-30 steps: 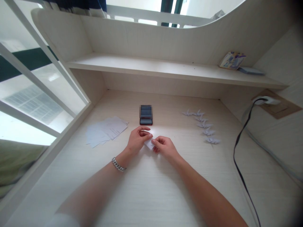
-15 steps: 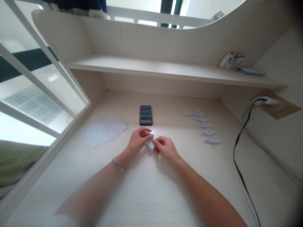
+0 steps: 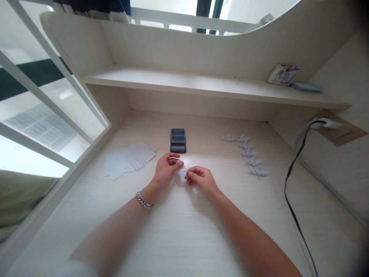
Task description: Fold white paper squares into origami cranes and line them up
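Between my hands, above the middle of the desk, is a small piece of folded white paper (image 3: pixel 181 171). My left hand (image 3: pixel 167 167), with a chain bracelet at the wrist, pinches its upper left part between thumb and fingers. At the paper's right edge, my right hand (image 3: pixel 201 178) is closed in a pinch on it. The fingers partly hide the paper, so its exact fold cannot be made out. Just beyond my left hand lies a dark phone (image 3: pixel 178 141) with a blurred screen.
Loose white paper sheets (image 3: pixel 129 159) lie overlapping at the left. Several folded paper cranes (image 3: pixel 249 153) form a line on the right. A black cable (image 3: pixel 288 181) hangs from the wall socket (image 3: pixel 340 129). A shelf (image 3: pixel 201 82) spans the back, holding a small colourful box (image 3: pixel 283 74).
My left hand has shifted slightly left and up with the paper, which shows at a different angle. My right hand stays nearly in place at the paper's edge.
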The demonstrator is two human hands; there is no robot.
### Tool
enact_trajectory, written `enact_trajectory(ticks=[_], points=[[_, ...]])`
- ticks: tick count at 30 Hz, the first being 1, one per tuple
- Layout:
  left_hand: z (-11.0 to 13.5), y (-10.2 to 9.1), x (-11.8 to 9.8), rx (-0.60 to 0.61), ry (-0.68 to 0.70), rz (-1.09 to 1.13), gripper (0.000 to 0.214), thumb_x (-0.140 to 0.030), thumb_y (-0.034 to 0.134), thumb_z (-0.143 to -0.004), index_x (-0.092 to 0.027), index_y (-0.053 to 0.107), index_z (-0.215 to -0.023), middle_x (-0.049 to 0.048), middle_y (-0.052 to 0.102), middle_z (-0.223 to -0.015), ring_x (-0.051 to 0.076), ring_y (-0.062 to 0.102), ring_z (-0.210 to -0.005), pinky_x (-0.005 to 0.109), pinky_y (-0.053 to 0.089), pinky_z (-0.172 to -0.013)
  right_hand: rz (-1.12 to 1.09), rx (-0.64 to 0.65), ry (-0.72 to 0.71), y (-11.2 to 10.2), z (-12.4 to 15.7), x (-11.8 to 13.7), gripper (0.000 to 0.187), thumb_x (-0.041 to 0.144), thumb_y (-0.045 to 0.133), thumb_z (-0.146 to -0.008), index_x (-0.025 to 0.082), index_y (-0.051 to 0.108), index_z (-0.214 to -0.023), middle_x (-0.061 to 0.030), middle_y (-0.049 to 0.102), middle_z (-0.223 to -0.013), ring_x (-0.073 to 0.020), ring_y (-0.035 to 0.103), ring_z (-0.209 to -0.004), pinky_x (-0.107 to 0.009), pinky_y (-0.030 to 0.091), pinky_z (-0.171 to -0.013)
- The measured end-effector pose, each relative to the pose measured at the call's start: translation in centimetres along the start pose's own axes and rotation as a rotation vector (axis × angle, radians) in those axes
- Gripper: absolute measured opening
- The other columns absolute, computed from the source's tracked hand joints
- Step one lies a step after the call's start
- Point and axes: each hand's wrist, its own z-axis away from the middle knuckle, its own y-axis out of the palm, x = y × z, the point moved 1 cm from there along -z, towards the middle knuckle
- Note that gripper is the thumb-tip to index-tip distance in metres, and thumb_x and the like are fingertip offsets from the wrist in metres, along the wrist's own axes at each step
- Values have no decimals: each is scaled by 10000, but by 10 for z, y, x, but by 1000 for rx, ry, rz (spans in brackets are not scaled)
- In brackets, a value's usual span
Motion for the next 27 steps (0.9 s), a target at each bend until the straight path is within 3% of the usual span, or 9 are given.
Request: enact_trajectory(ticks=[3, 11, 20, 27], points=[[0, 0, -1, -27, 8, 7, 398, -278, 762, -569, -151, 563, -889, -13, 609, -627, 102, 560, -557, 220, 420, -548, -42, -38, 28, 0, 0, 1, 285, 423, 648, -683, 150, 609, -753, -60, 646, -692, -135, 573, -539, -243, 460, -490], [5, 7, 2, 42, -36, 87, 354, -228, 753, -580, -152, 558, -865, -33, 576, -605, 90, 548, -531, 211, 407, -526, 148, -50, -100, -1, -1, -4, 260, 419, 613, -737, 168, 572, -685, -1, 578, -522, -124, 529, -460, -240, 430, -465], [7, 9, 2, 102, -40, 78, 334, -232, 746, -594, -158, 600, -885, -11, 612, -635, 106, 568, -579, 220, 427, -575, 149, -51, -149, -3, -3, -5, 238, 413, 592, -748, 175, 584, -742, 7, 559, -576, -134, 533, -512, -255, 450, -503], [7, 8, 0, 127, -106, 69, 308, -255, 689, -636, -151, 633, -921, -1, 606, -625, 78, 502, -507, 186, 351, -474, 110, -72, -132, -4, -3, -4, 206, 382, 595, -730, 179, 572, -709, 10, 546, -608, -128, 520, -551, -246, 462, -509]])
